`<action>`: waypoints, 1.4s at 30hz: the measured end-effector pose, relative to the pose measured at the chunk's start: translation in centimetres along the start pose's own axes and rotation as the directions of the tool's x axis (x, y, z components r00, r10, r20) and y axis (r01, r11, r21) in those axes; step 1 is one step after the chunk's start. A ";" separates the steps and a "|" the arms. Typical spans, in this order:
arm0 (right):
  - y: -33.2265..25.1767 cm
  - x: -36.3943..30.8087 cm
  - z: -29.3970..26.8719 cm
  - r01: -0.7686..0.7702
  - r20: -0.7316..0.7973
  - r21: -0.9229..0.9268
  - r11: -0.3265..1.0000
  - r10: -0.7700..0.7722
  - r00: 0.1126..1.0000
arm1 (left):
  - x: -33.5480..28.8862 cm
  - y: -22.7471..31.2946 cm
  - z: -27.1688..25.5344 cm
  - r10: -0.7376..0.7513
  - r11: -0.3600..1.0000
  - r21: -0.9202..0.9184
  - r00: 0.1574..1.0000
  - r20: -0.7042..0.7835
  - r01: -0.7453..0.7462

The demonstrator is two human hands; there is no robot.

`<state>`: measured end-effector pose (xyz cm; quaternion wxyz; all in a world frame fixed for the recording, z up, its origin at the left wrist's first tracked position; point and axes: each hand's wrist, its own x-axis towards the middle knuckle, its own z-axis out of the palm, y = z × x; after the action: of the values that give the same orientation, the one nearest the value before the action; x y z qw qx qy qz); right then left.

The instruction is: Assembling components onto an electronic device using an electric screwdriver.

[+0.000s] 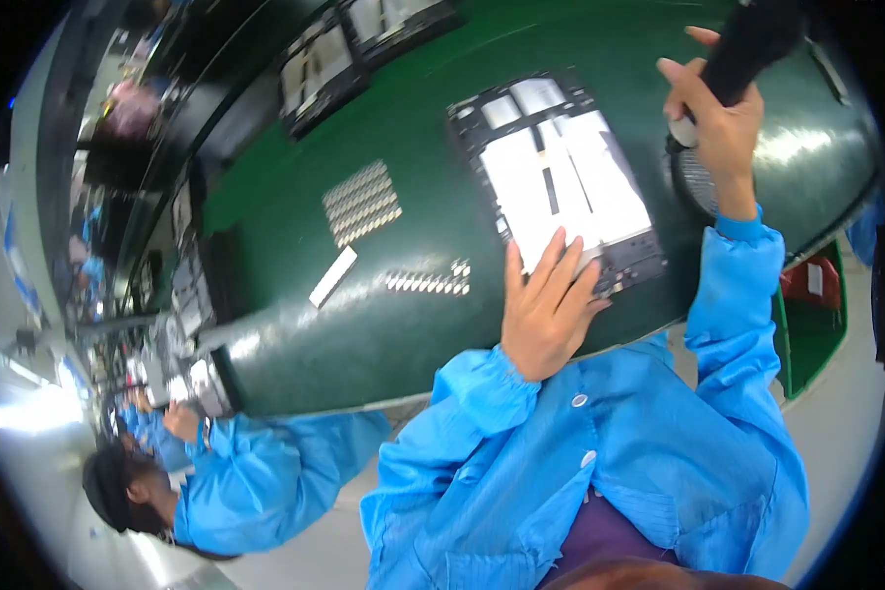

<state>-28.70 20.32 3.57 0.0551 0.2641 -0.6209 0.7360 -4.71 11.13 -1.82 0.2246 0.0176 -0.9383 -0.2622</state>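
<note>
An opened tablet (551, 182), with white battery panels in a black frame, lies slightly turned on the green table in front of me. My left hand (549, 310) rests on its near end, fingers spread and palm down. To the right of the tablet, my right hand (723, 123) is closed round a thick black hand-held tool (752, 49) that reaches toward the far right. Beside that wrist is a round part with a mesh grille (698, 182); my hand partly hides how it joins the tool.
Left of the tablet lie a sheet of small metallic pieces (362, 203), a white strip (333, 276) and a row of small pieces (428, 282). More opened tablets (320, 74) lie at the far edge. A co-worker (265, 482) sits at left. A green bin (814, 324) stands at right.
</note>
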 end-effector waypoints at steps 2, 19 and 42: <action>-0.5 -0.6 1.0 -0.004 0.032 -0.005 1.000 0.004 0.999 | 0.9 0.2 -1.9 0.000 1.000 -0.021 1.000 -0.005 0.000; 0.4 -0.1 -0.6 0.083 -0.020 -0.136 0.987 -0.087 0.996 | 0.7 -10.2 -10.9 -0.541 0.830 0.078 0.763 0.354 0.552; 0.8 -0.2 -0.3 0.086 0.047 0.074 0.994 -0.089 0.995 | 0.5 -6.7 -6.7 -0.231 0.967 -0.137 0.965 -0.120 0.214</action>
<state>-28.97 20.43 2.72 0.0620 0.3115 -0.5828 0.7480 -2.88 2.07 0.14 0.2575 0.1269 -0.8950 -0.3414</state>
